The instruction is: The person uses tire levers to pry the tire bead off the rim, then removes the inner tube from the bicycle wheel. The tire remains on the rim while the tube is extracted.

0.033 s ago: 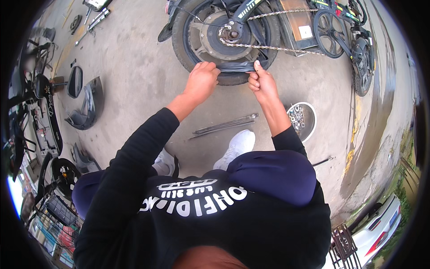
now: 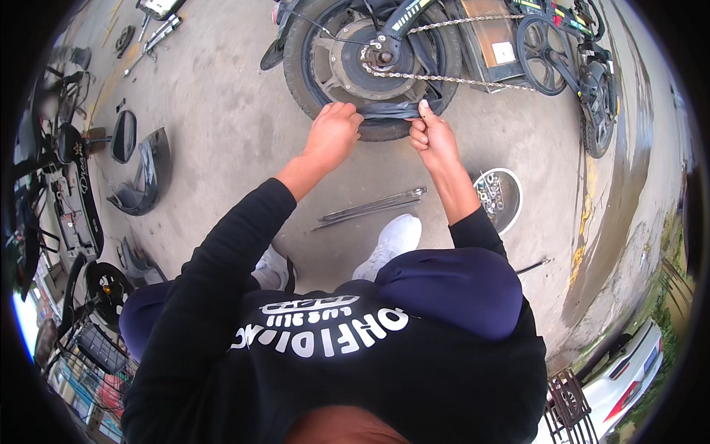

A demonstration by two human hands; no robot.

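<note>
The wheel of a bike stands at the top middle, with a black tire [image 2: 296, 70], a round hub motor [image 2: 342, 63] and a chain [image 2: 451, 78] running off to the right. Along the wheel's near side lies a limp black inner tube [image 2: 392, 111], partly out of the tire. Its left part is gripped by my left hand [image 2: 333, 135], fingers curled over it at the tire edge. My right hand [image 2: 435, 138] pinches the tube farther right, thumb up and fingers folded. The tube's ends under my fingers are hidden.
Tire levers or flat metal bars [image 2: 373, 206] lie before my shoes. A white bowl of nuts and small hardware [image 2: 510, 200] sits right. Left are a black curved fender [image 2: 148, 174], a mirror [image 2: 124, 135], a wrench-like tool [image 2: 154, 46] and parked bikes. A box [image 2: 481, 37] stands behind the chain.
</note>
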